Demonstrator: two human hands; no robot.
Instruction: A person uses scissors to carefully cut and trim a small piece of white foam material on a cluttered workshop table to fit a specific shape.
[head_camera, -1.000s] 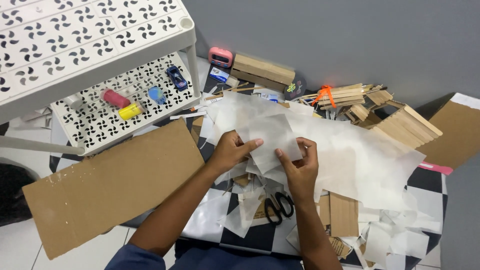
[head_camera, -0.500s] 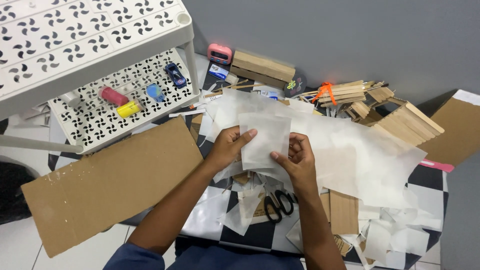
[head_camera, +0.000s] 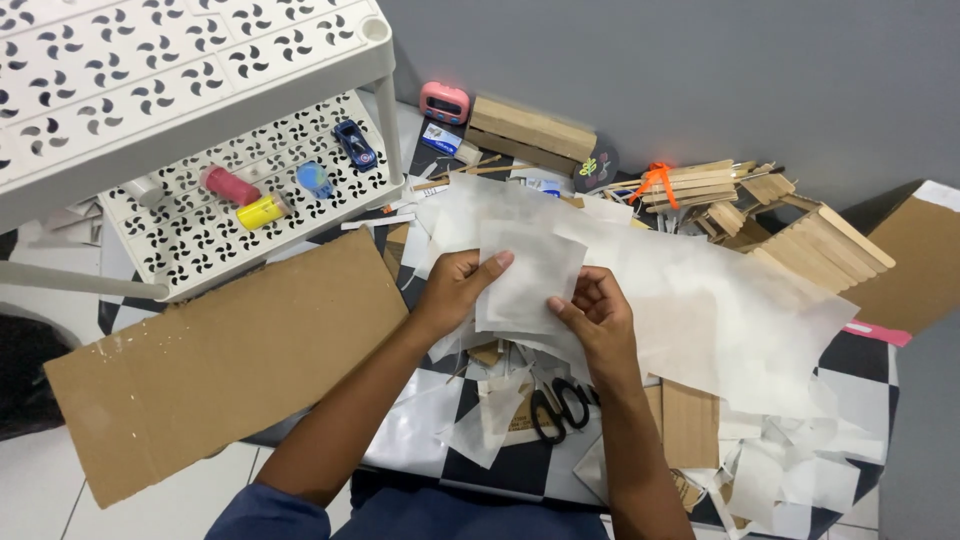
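- The left hand (head_camera: 455, 290) and right hand (head_camera: 598, 318) each pinch a side of a small paper square (head_camera: 528, 275), held up over the big sheet (head_camera: 700, 300).
- The step looks like checking the cut piece.
- Scissors (head_camera: 560, 405) lie just below; any trimming would need one hand freed.
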